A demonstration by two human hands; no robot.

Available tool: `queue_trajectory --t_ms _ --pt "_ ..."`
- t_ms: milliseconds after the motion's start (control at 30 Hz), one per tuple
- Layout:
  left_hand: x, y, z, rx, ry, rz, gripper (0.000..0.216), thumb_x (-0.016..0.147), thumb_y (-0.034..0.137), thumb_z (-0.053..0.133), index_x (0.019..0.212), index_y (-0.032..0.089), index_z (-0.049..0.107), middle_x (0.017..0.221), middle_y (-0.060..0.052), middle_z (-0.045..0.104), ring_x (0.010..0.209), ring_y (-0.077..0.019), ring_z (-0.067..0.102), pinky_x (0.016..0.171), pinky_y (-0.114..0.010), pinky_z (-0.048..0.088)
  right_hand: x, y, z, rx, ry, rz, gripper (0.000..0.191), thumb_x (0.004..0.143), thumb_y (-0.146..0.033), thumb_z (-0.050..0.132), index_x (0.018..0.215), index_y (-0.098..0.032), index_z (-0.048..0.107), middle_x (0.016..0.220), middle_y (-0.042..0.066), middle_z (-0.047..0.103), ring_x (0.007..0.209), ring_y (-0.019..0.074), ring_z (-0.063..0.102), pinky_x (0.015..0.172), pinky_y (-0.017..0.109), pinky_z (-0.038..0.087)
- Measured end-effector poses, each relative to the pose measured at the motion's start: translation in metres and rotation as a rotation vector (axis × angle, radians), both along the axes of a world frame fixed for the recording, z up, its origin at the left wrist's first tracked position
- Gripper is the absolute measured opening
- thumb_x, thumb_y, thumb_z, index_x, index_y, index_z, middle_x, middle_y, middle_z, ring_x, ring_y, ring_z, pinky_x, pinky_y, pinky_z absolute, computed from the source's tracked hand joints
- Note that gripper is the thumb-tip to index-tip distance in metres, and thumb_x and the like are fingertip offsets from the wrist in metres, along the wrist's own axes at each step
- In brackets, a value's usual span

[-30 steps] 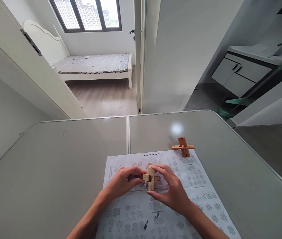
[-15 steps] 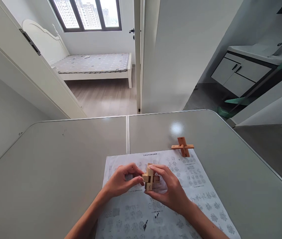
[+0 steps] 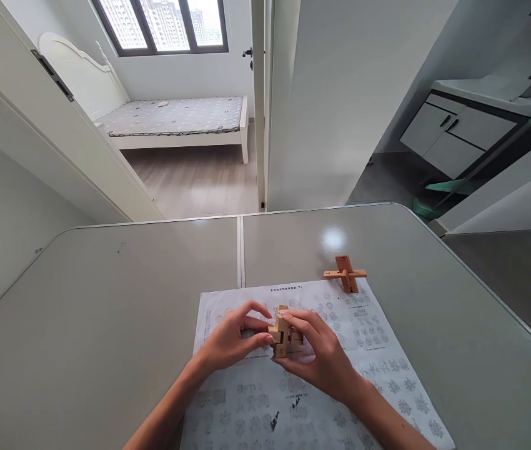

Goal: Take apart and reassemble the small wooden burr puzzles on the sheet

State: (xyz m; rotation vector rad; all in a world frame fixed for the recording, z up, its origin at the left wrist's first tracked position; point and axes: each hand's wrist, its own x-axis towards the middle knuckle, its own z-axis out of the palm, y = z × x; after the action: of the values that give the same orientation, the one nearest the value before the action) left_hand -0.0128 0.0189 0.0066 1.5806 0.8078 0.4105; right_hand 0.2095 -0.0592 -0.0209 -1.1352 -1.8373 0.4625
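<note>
Bed Rm w/ Big Window

Big window point(image 3: 166, 28), dark frame, tall bldgs point(image 3: 165, 25) outside, lots of daylight. White bed point(image 3: 185, 141) near it w/ a spotty mattress point(image 3: 176, 115) on top. Lt. brown wood floor point(image 3: 195, 187). Plain white wall point(image 3: 340, 100) in the mid. On R, a dim rm: white sink cabinet point(image 3: 457, 132), black handles point(image 3: 445, 120), dk. gray floor point(image 3: 394, 178). Up front, a big gray table point(image 3: 106, 294), white edge, one shiny lt. spot point(image 3: 333, 239).

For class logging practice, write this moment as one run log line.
left hand: fingers at interlocking wooden puzzle | right hand: fingers gripping puzzle | printed diagram sheet: beneath hands | reddish wooden cross: sheet's far right corner
</note>
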Motion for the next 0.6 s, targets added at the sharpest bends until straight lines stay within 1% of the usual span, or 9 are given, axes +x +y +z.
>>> queue_trajectory --t_ms 200,333,467,533,600 --pt "0.0 0.0 -0.001 0.017 0.044 -0.009 0.03 0.094 0.039 0.072 0.106 0.02 0.053 0.088 -0.005 0.083 0.071 -0.0159 0.068 0.068 -0.026 0.046 0.0 0.0 -0.002 0.02 -0.019 0.015 0.066 0.089 -0.024 0.079 0.148 -0.028 0.049 0.127 0.013 0.069 0.114 0.0321 0.069 0.092 0.048 0.063" --pt "-0.001 0.0 0.0 0.004 0.034 -0.029 0.029 0.093 0.038 0.073 0.107 0.02 0.053 0.091 -0.004 0.083 0.074 -0.016 0.069 0.069 -0.026 0.047 -0.002 0.0 0.0 0.025 -0.032 0.025 0.068 0.089 -0.02 0.077 0.15 -0.028 0.047 0.127 0.013 0.069 0.115 0.0316 0.069 0.093 0.048 0.063" --pt "-0.001 -0.001 0.004 0.018 -0.012 -0.043 0.028 0.097 0.038 0.068 0.113 0.02 0.053 0.092 -0.005 0.082 0.076 -0.0162 0.069 0.07 -0.027 0.049 -0.005 0.001 0.004 0.045 -0.043 0.007 0.069 0.088 -0.019 0.077 0.15 -0.028 0.047 0.125 0.013 0.07 0.116 0.032 0.069 0.092 0.047 0.063" --pt "0.0 -0.002 0.007 0.045 -0.02 -0.032 0.028 0.099 0.037 0.066 0.117 0.021 0.053 0.092 -0.005 0.081 0.078 -0.0165 0.07 0.072 -0.027 0.05 -0.006 0.001 0.006 0.05 -0.042 0.0 0.069 0.088 -0.02 0.077 0.15 -0.028 0.047 0.126 0.013 0.069 0.118 0.0323 0.068 0.092 0.048 0.063" --pt "0.002 -0.003 0.01 0.072 -0.014 -0.014 0.026 0.099 0.035 0.066 0.117 0.021 0.054 0.091 -0.004 0.081 0.08 -0.017 0.071 0.073 -0.028 0.051 -0.006 0.001 0.008 0.047 -0.046 -0.004 0.069 0.088 -0.019 0.076 0.149 -0.028 0.046 0.128 0.013 0.068 0.118 0.0323 0.067 0.093 0.048 0.062"
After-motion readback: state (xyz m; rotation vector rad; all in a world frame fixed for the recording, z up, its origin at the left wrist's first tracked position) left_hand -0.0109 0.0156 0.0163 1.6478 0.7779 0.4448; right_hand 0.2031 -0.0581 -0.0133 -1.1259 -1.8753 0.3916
